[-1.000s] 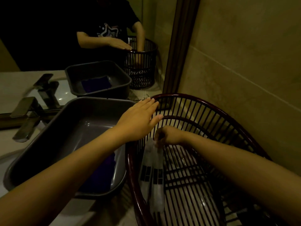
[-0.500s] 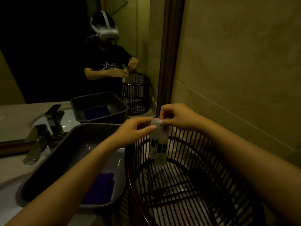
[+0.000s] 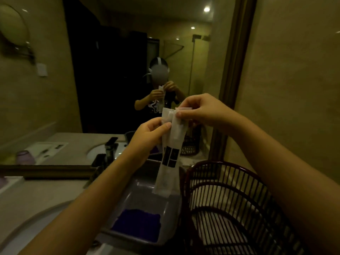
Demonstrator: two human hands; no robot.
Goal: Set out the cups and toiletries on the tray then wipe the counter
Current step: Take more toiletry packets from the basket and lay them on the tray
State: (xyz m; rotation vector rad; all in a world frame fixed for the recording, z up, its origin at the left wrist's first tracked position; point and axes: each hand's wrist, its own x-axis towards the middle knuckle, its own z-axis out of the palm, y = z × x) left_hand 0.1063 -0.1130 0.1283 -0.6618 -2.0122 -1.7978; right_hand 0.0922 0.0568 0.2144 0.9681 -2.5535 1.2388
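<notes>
Two long white toiletry packets (image 3: 170, 155) with black label squares hang upright in front of me, above the gap between tray and basket. My right hand (image 3: 200, 111) pinches their top ends. My left hand (image 3: 149, 135) grips them just below, on their left side. Under them sits a dark grey tray (image 3: 147, 190) with a blue cloth (image 3: 138, 225) lying in its near end.
A dark red wire basket (image 3: 226, 205) stands right of the tray, against the beige wall. A sink basin (image 3: 27, 221) lies at the lower left and a dark faucet (image 3: 99, 168) behind it. The mirror reflects a person, a lilac cup (image 3: 24, 157) and a white tray.
My right hand lifted the packets out of the basket up to chest height. My left hand left the basket rim and took hold of them. The view tilted upward.
</notes>
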